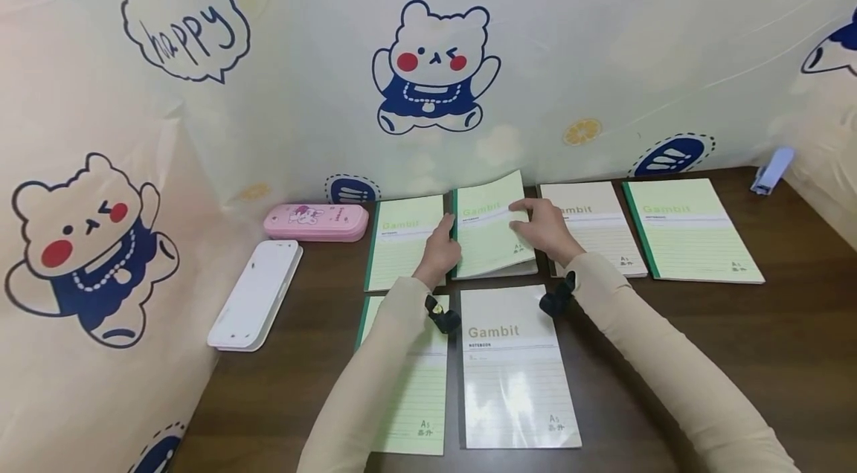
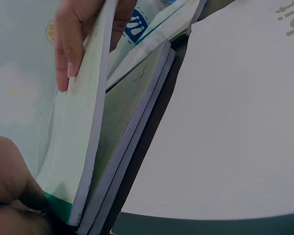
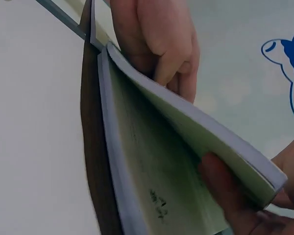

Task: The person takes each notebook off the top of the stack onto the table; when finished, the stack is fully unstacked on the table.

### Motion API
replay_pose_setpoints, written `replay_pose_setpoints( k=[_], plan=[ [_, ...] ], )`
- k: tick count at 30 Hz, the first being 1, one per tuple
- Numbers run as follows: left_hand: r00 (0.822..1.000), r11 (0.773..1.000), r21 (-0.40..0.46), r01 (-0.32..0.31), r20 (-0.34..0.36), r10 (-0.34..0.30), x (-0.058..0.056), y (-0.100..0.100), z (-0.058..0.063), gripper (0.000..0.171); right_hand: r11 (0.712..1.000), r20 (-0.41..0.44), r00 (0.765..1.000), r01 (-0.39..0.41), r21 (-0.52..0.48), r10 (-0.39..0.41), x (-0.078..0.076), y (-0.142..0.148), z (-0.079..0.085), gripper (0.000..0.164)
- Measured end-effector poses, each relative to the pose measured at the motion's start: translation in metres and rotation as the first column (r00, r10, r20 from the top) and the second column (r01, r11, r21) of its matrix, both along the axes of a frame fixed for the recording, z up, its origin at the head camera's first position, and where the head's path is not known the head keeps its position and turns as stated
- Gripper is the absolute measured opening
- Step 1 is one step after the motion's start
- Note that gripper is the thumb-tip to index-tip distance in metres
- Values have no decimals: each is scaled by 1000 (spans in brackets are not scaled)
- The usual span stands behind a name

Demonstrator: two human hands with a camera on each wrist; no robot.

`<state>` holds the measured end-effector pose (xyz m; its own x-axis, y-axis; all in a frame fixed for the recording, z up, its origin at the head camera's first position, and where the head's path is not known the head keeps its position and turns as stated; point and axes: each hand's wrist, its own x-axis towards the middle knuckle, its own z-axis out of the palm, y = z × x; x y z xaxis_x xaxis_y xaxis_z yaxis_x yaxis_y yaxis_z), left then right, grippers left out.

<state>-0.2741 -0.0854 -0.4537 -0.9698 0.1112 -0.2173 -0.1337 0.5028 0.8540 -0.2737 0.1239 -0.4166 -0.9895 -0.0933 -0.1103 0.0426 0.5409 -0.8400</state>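
Note:
A pale green Gambit notebook (image 1: 485, 235) at the middle of the back row is lifted along its right side and bent upward. My right hand (image 1: 547, 229) pinches its right edge, the thumb (image 3: 218, 176) on the underside in the right wrist view. At the green spine, my left hand (image 1: 442, 251) grips the left edge; in the left wrist view its fingers are partly hidden. Beneath the raised one lies another green notebook (image 3: 161, 161), its lower edge showing. A white Gambit notebook (image 1: 515, 369) lies flat in front of both hands.
Green notebooks lie to the left (image 1: 405, 250), front left (image 1: 418, 399) and far right (image 1: 692, 227); a whitish notebook (image 1: 596, 235) is partly behind my right hand. A pink pencil case (image 1: 318, 223), a white case (image 1: 256, 294) and a blue clip (image 1: 772, 171) sit near the patterned cloth.

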Motion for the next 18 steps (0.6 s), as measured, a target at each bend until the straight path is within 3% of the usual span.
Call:
replay_pose_setpoints(
  k=[5, 9, 13, 18],
  plan=[
    [1000, 1000, -8, -8, -10, 8, 0, 1, -1, 60, 993, 5, 998, 60, -98, -60, 5, 14, -2, 40],
    [999, 999, -46, -16, -31, 15, -1, 4, -4, 62, 973, -5, 992, 120, -198, -124, 26, 43, 8, 42],
    [999, 997, -81, -17, -36, 14, -2, 5, -5, 64, 979, -50, 989, 133, -154, -143, 68, 84, 24, 44],
    [999, 996, -84, -26, -41, 22, -5, 5, -5, 66, 984, -72, 984, 170, 55, -166, 135, 140, 20, 50]
  ],
)
